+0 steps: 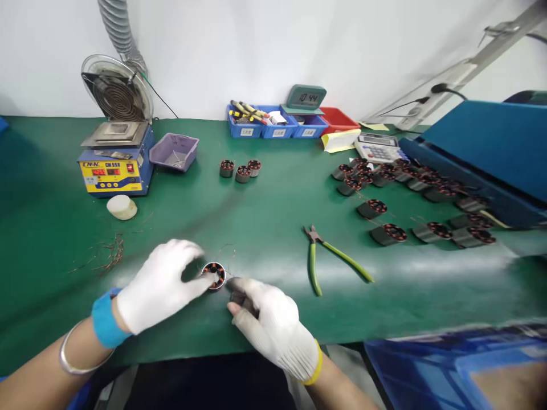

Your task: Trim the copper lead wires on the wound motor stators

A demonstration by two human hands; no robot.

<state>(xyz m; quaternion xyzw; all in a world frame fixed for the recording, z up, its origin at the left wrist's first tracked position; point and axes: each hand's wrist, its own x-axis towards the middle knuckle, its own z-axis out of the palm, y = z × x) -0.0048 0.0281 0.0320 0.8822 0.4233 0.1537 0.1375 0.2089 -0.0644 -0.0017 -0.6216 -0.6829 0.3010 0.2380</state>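
My left hand [166,282], in a white glove, is closed at a small round motor stator [214,277] with copper windings and a pale rim. Its thumb reaches over the stator's opening, while the other fingers curve around the far left side. Close against the stator's right side is my right hand [267,316], also gloved, with curled fingers; whatever they pinch is hidden. A thin wire [228,249] loops up behind the stator. Green-handled cutting pliers [315,239] lie spread on the green table [265,210], to the right of both hands.
Several stators [387,233] stand at right, with three more [243,173] further back. Wire scraps [113,253] and a white round block [122,207] lie left, near a yellow-fronted solder pot [113,173] and purple tray [175,151]. Blue boxes [247,131] line the wall.
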